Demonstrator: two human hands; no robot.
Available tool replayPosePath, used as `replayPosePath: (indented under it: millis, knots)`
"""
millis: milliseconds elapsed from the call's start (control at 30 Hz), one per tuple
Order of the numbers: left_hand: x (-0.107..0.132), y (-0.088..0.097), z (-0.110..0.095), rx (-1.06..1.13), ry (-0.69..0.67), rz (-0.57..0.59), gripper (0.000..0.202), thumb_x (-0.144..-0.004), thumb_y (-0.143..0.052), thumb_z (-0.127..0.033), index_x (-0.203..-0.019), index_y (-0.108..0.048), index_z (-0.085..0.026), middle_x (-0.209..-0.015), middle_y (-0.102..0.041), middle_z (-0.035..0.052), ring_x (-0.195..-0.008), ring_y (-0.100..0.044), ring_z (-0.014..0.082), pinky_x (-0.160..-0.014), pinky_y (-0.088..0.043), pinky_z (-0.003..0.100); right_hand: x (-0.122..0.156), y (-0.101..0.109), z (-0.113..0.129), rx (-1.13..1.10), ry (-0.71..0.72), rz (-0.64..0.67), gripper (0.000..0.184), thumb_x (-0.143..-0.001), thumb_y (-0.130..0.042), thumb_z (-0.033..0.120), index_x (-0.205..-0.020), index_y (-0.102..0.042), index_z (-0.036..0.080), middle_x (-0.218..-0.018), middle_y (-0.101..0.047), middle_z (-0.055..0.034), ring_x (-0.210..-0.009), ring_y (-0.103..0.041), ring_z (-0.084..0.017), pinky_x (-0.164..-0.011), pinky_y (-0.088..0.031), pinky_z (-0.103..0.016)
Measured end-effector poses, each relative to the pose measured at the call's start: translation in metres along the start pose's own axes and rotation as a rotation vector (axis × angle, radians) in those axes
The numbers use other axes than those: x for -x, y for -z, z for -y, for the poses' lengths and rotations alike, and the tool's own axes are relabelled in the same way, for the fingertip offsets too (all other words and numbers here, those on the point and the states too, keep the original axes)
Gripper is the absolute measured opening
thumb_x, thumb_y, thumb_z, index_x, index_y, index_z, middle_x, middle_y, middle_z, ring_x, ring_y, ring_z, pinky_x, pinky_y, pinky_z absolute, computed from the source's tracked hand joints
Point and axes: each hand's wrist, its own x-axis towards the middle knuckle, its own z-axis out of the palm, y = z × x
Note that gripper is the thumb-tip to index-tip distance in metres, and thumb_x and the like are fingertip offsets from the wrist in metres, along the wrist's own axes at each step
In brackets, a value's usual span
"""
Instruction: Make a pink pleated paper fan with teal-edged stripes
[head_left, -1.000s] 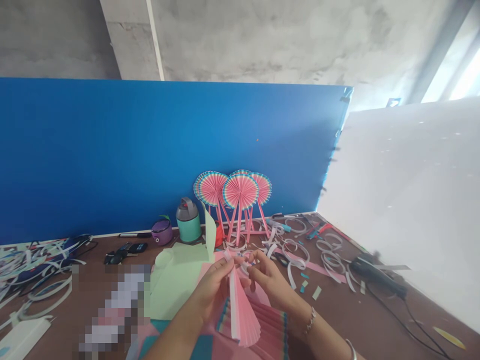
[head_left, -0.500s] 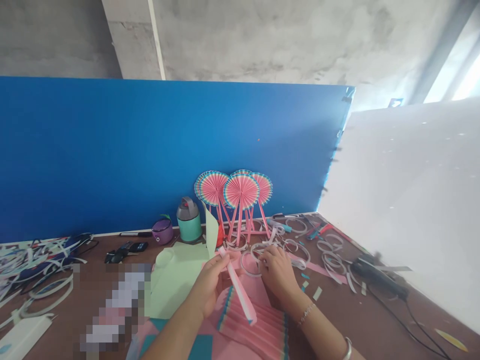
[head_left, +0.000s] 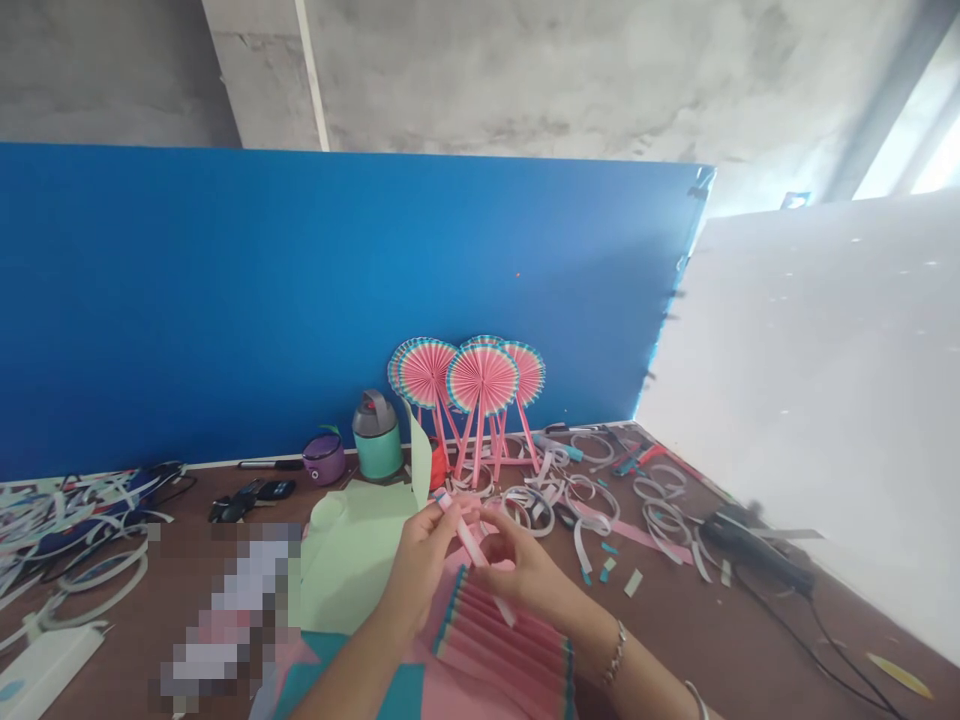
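Note:
A narrow folded strip of pink paper (head_left: pixel 471 546) is pinched near its upper end by my left hand (head_left: pixel 424 550). My right hand (head_left: pixel 517 560) closes its thumb and fingers on the same strip, lower down its length. Below both hands lies a pleated pink paper sheet (head_left: pixel 506 640) with blue-striped edges. It rests over flat pink and teal paper (head_left: pixel 401 692) at the near edge. Pale green paper sheets (head_left: pixel 349 560) spread just left of my left hand.
Several round pink pleated paper fans (head_left: pixel 482 380) stand against the blue partition (head_left: pixel 300 300). Left of them are a teal-and-grey jar (head_left: pixel 377 440) and a purple pot (head_left: pixel 324 458). Curled white strips (head_left: pixel 667 500) and paper scraps litter the right; more strips (head_left: pixel 75 540) pile up at left.
My right hand has moved left and nearer, from the curled white strips onto the pink paper strip. My left hand still holds the strip's upper end.

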Motion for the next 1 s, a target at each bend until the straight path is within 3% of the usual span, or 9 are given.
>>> replayPosePath:
  millis: [100,200,333,433,700,933,1000]
  knots:
    - [-0.005,0.005,-0.002,0.06,-0.023,-0.031,0.031,-0.075,-0.067,-0.039,-0.097,-0.07,-0.016,-0.105,-0.068,0.0104,-0.105,-0.059,0.0251,-0.088,-0.048,0.034,-0.005,0.007,-0.005,-0.048,-0.065,0.062,0.035,-0.066,-0.073,0.033,-0.095,-0.064,0.015,-0.055,-0.057,0.0044,-0.046,-0.048,-0.008,-0.048,-0.036,-0.021]
    - [-0.01,0.01,-0.006,0.163,-0.032,-0.089,0.024,-0.076,-0.067,-0.035,-0.091,-0.07,-0.016,-0.104,-0.068,0.0085,-0.102,-0.061,0.0227,-0.086,-0.049,0.031,-0.008,0.013,-0.008,-0.108,-0.066,0.094,0.026,-0.064,-0.075,0.034,-0.076,-0.066,0.013,-0.061,-0.065,-0.0017,-0.053,-0.056,-0.011,-0.055,-0.041,-0.023]
    - [-0.014,0.015,-0.013,0.268,0.011,-0.172,0.011,-0.081,-0.062,-0.021,-0.084,-0.07,-0.014,-0.099,-0.068,0.0079,-0.095,-0.064,0.0191,-0.083,-0.051,0.028,-0.009,0.016,-0.006,-0.136,-0.051,0.091,0.026,-0.063,-0.076,0.036,-0.073,-0.07,0.012,-0.067,-0.069,-0.0048,-0.058,-0.06,-0.013,-0.061,-0.046,-0.027]
    - [-0.015,0.015,-0.016,0.338,0.067,-0.212,0.013,-0.085,-0.055,-0.015,-0.085,-0.068,-0.012,-0.094,-0.069,0.0088,-0.089,-0.065,0.0168,-0.08,-0.053,0.026,-0.008,0.017,-0.005,-0.159,-0.044,0.092,0.026,-0.064,-0.076,0.036,-0.071,-0.07,0.012,-0.066,-0.069,-0.0052,-0.061,-0.062,-0.014,-0.064,-0.048,-0.029]
    - [-0.013,0.011,-0.019,0.459,0.154,-0.257,0.016,-0.09,-0.048,-0.018,-0.09,-0.063,-0.013,-0.084,-0.067,0.0061,-0.078,-0.067,0.0147,-0.072,-0.056,0.026,-0.008,0.02,-0.007,-0.211,-0.088,0.108,0.028,-0.061,-0.078,0.036,-0.071,-0.068,0.011,-0.067,-0.071,-0.0075,-0.062,-0.064,-0.016,-0.064,-0.048,-0.029]
    - [-0.013,0.012,-0.02,0.393,0.17,-0.278,0.021,-0.092,-0.043,-0.024,-0.087,-0.062,-0.016,-0.081,-0.067,0.0043,-0.076,-0.066,0.0138,-0.072,-0.053,0.027,-0.006,0.021,-0.008,-0.177,-0.076,0.197,0.031,-0.065,-0.076,0.038,-0.08,-0.068,0.012,-0.072,-0.071,-0.0072,-0.068,-0.065,-0.017,-0.072,-0.047,-0.031]
    - [-0.014,0.015,-0.02,0.365,0.162,-0.268,0.021,-0.09,-0.045,-0.025,-0.085,-0.063,-0.015,-0.086,-0.068,0.0064,-0.082,-0.066,0.0162,-0.076,-0.052,0.029,-0.005,0.022,-0.008,-0.145,-0.047,0.195,0.032,-0.066,-0.075,0.038,-0.086,-0.069,0.014,-0.082,-0.072,-0.0078,-0.077,-0.065,-0.019,-0.078,-0.046,-0.033]
